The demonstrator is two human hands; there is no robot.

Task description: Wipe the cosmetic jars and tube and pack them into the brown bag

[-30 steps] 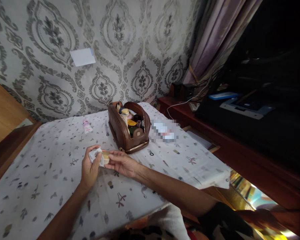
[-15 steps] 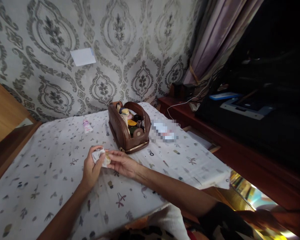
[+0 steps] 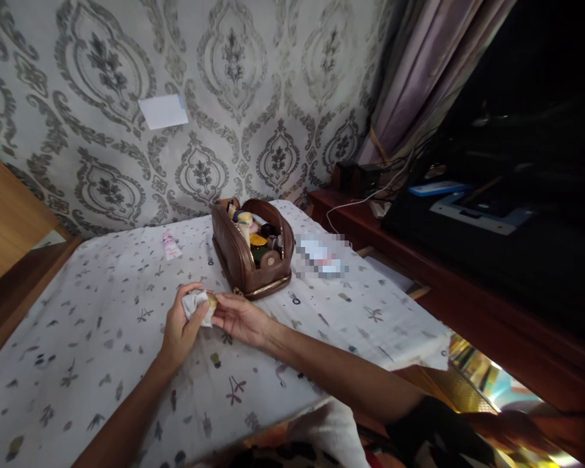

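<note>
Left hand [image 3: 179, 330] pinches white tissue [image 3: 193, 304] against a small yellowish item [image 3: 212, 301]; the right hand's [image 3: 244, 320] loosely curled fingers seemingly steady it.
Beyond, toward the tabletop's [image 3: 121, 292] far edge, a brown bag [image 3: 231, 257] stands unzipped, contents within easy reach.

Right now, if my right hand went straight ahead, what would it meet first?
Your right hand would likely meet the small yellowish item in your left hand; I can't tell whether fingertips already touch it.

On the table [image 3: 102, 312], a tube [image 3: 171, 247] lies left of the bag [image 3: 238, 257], perhaps a phone [image 3: 322, 255] right.
</note>
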